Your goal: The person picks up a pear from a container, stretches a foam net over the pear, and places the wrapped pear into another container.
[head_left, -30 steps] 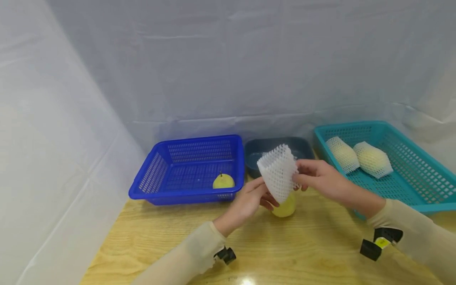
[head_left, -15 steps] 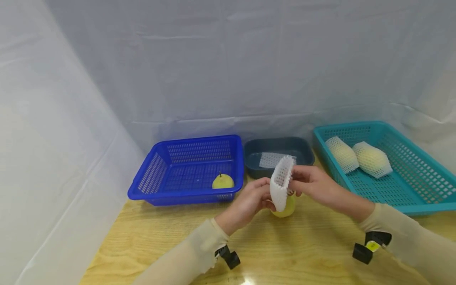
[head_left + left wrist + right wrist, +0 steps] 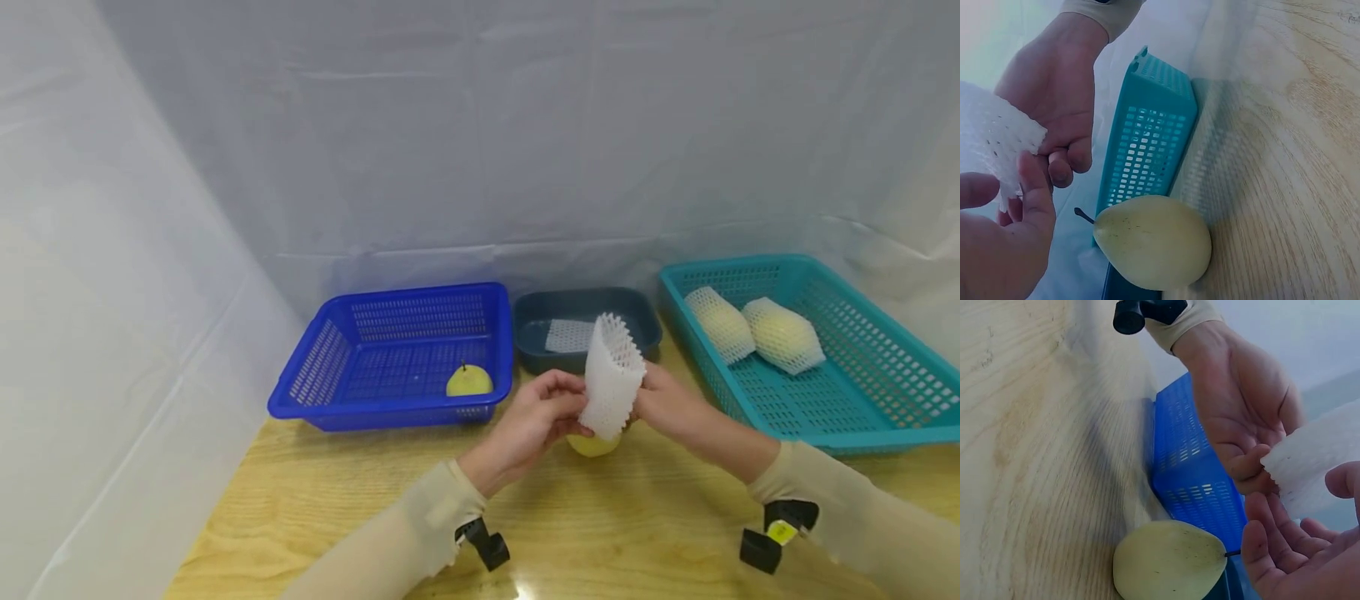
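A white foam fruit net [image 3: 609, 379] stands upright, its jagged mouth facing up. My left hand [image 3: 531, 425] pinches its lower left edge between thumb and fingers. On the opposite side, my right hand [image 3: 675, 408] holds the net; its fingertips are partly hidden behind the mesh in the head view. Below the net, a yellow pear [image 3: 592, 446] rests on the table, mostly covered from above by the net and hands. Both wrist views show this bare pear [image 3: 1154, 240] with its dark stem, apart from the hands in the left wrist view.
To the left is a blue basket [image 3: 390, 406] with one bare pear [image 3: 469, 382]. A dark teal tray [image 3: 536, 360] at the back contains flat foam netting [image 3: 567, 336]. On the right, a turquoise basket [image 3: 892, 367] holds two net-wrapped pears [image 3: 785, 335].
The foam net has swung from a leftward tilt to a nearly upright stance with its mouth up. My right hand has shifted lower along its right side; the pear stays on the table.
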`<state>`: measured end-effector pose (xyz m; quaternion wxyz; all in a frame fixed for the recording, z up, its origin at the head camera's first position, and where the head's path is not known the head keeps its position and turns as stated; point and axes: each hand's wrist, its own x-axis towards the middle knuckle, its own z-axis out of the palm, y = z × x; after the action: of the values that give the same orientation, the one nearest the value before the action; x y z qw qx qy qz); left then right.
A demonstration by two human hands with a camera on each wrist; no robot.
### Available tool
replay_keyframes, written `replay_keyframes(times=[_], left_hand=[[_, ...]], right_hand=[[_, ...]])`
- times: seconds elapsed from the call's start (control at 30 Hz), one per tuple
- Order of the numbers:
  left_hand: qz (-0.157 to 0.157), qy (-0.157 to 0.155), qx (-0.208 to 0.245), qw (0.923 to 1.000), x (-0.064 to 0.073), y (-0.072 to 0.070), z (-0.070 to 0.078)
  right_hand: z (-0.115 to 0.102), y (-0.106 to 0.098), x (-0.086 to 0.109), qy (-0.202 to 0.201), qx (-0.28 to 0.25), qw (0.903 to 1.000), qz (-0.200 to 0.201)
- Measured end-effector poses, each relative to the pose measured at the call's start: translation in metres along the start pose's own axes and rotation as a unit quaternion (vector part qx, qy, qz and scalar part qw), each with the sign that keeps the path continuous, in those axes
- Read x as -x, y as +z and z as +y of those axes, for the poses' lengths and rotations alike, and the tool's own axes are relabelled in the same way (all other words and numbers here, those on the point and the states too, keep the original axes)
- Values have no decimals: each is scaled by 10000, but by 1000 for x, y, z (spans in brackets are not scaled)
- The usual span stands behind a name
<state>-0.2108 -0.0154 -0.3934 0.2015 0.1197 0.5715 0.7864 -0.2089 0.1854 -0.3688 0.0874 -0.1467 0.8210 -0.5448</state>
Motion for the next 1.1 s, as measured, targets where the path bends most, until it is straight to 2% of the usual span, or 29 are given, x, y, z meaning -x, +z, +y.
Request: replay_keyframes(times=[0.1,0.27,0.57,0.77,0.9,1.1], left_hand=[[43,46,1,10000,0,0,-1],[26,93,-72,9999,0,-1,-3],[22,-204,-215,9996,-2,0,-2],[128,-422,-146,9989,-3,-1,1],[286,-258,-257,9989,-3,-2,1],[572,-93,-204,9981,-5,-3,-3]], right_hand=[[1,0,0,74,-496,9983,-284],[3,0,1,-21,-677,9968,-431],[0,1,1,41,-663,9977,139],[1,-1,3,69,-990,9941,442],[5,-2,2,92,-1190,9916,495],[7,-4,0,292,-830,9944,580]])
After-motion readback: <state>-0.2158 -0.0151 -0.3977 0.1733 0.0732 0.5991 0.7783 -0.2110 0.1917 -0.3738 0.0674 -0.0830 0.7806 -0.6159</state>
